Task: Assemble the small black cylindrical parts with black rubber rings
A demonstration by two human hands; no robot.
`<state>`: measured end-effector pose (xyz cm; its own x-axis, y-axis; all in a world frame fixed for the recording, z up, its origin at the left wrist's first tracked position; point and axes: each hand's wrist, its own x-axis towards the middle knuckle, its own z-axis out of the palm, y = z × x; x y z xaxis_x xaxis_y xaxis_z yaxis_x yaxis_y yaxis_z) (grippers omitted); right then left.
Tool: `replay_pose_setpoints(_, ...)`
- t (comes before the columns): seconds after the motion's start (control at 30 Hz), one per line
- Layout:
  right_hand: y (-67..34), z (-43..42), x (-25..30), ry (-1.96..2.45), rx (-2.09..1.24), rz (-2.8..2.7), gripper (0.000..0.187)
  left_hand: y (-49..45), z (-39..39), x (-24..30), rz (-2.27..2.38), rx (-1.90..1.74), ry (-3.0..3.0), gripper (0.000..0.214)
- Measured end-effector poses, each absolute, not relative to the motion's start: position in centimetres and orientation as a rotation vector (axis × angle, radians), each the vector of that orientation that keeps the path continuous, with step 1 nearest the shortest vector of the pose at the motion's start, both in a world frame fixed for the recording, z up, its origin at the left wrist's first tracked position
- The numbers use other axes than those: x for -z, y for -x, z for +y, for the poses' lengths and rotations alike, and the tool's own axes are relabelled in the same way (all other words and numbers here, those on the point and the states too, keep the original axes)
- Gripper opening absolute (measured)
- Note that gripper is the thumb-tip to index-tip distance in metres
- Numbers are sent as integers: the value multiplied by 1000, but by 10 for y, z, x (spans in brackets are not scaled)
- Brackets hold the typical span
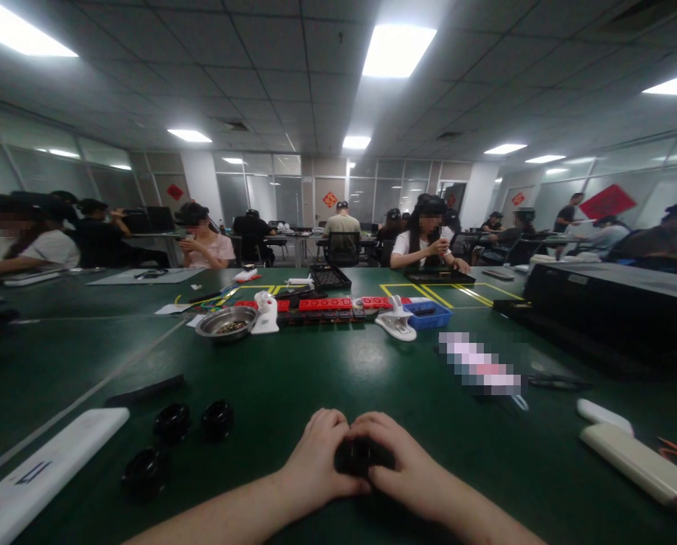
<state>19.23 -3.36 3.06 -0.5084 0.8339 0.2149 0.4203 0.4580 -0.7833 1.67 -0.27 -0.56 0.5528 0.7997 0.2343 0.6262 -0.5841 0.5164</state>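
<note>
Black part (361, 457) at 6 o'clock, clasped between left hand (314, 459) and right hand (411, 459); detail hidden. Pressure best kept even from both sides, part held low over table (316, 371). Black rings (171, 421) at 8 o'clock.

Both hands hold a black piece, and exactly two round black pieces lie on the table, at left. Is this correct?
Not two: the head view shows three round black pieces on the table, at left. Both hands do hold a black piece.
</note>
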Motion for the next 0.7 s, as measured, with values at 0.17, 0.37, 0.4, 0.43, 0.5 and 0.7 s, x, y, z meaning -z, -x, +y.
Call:
replay_pose_setpoints(0.17, -194, -36, -30, 1218, -878, -2011, 47, -16, -3, 2, 1159, -614, -2412, 39)
replay_pose_setpoints(0.37, -191, -32, -29, 1238, -736, -2034, 22, -17, -4, 2, 1200, -622, -2428, 41)
replay_pose_setpoints(0.4, -191, -32, -29, 1172, -767, -2059, 24, -17, -4, 2, 1198, -624, -2430, 42)
replay_pose_setpoints(0.43, -192, -32, -29, 1096, -812, -2084, 29, -16, -4, 3, 1192, -625, -2430, 44)
replay_pose_setpoints(0.5, -193, -33, -28, 987, -898, -2106, 43, -16, -4, 4, 1168, -634, -2428, 50)
replay_pose_setpoints(0.7, -192, -32, -22, 1200, -803, -1998, 36, -16, -4, 3, 1192, -649, -2431, 46)
